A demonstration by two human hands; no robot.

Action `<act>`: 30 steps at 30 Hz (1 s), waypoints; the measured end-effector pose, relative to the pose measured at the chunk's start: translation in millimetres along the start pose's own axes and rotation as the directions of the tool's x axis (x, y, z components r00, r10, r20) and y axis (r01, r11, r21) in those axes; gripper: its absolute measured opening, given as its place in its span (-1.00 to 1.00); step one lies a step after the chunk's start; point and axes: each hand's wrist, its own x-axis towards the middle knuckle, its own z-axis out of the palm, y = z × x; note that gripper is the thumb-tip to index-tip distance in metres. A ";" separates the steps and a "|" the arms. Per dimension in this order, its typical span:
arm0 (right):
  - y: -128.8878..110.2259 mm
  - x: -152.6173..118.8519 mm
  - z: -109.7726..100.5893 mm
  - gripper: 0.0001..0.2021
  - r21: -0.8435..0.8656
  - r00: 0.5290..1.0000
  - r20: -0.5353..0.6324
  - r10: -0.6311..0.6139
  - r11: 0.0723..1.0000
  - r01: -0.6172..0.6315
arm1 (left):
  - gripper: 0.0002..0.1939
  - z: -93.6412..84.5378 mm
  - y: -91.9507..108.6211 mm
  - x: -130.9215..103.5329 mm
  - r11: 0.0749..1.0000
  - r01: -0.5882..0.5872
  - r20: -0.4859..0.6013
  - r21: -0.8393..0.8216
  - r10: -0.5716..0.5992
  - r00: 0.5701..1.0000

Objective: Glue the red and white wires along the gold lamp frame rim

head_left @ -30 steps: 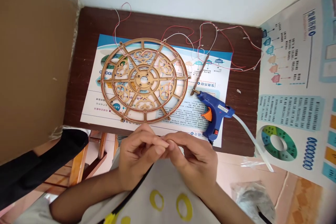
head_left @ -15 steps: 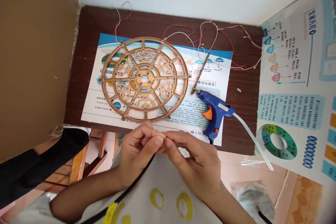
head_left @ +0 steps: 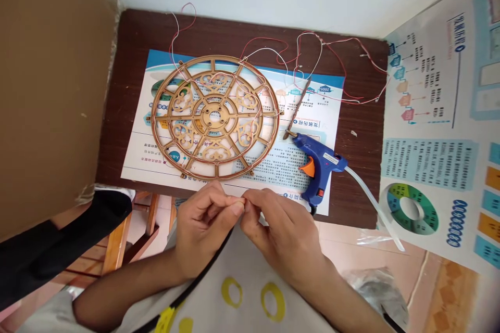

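My left hand [head_left: 207, 223] and my right hand [head_left: 283, 234] meet at their fingertips near the table's front edge. Both are pinched closed, and whatever sits between the fingertips is too small or hidden to make out. Just beyond them, a round gold ornamental frame [head_left: 216, 115] with spokes and scrollwork lies flat, thin red and white wires [head_left: 269, 48] running over it. Right of the frame rests a blue hot glue gun [head_left: 322, 166] with an orange trigger, untouched. A black cable [head_left: 211, 263] with a yellow tag passes close by my left hand across my lap.
A printed sheet [head_left: 135, 161] lies under the frame on the dark table [head_left: 357, 166]. A brown stick [head_left: 300, 104] touches the glue gun's nozzle. From its back trails a clear glue stick [head_left: 371, 200]. Cardboard [head_left: 50, 78] stands left; a printed board [head_left: 422, 161] stands right.
My right hand's fingers have drawn slightly back and bent more, with the hand a little lower. The left hand stays nearly in place. Frame and glue gun lie as before.
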 end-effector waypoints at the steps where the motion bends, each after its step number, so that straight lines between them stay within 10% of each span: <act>1: 2.3 -0.1 0.2 -0.82 0.004 0.999 -0.031 0.020 1.000 -0.020 | -0.65 -0.1 -0.4 -0.2 0.999 0.031 0.000 -0.013 -0.031 1.000; 5: 14.4 -4.7 -5.6 -0.77 0.111 0.987 -0.103 0.120 0.988 -0.108 | -0.58 -1.5 -7.4 -1.1 0.981 0.175 0.012 -0.085 -0.174 0.985; 11: 16.5 -11.6 -10.7 -0.61 0.410 0.978 0.092 0.187 0.888 -0.209 | -0.56 -3.9 -14.4 -0.4 0.933 0.313 0.104 -0.180 -0.298 0.949; 19: 18.6 -18.6 -7.1 -0.77 0.553 0.941 0.174 0.291 0.762 -0.337 | -0.61 -0.2 -6.3 0.0 0.886 0.361 0.169 -0.292 -0.324 0.931; 25: 22.5 -34.5 -9.1 -0.40 0.516 0.853 0.360 0.377 0.681 -0.519 | -0.44 3.9 -0.4 7.0 0.848 0.350 0.317 -0.398 -0.231 0.920; 30: 25.8 -36.0 -20.3 -0.88 0.468 0.737 0.575 0.355 0.597 -0.652 | -0.36 4.9 5.3 15.5 0.831 0.395 0.454 -0.391 -0.198 0.868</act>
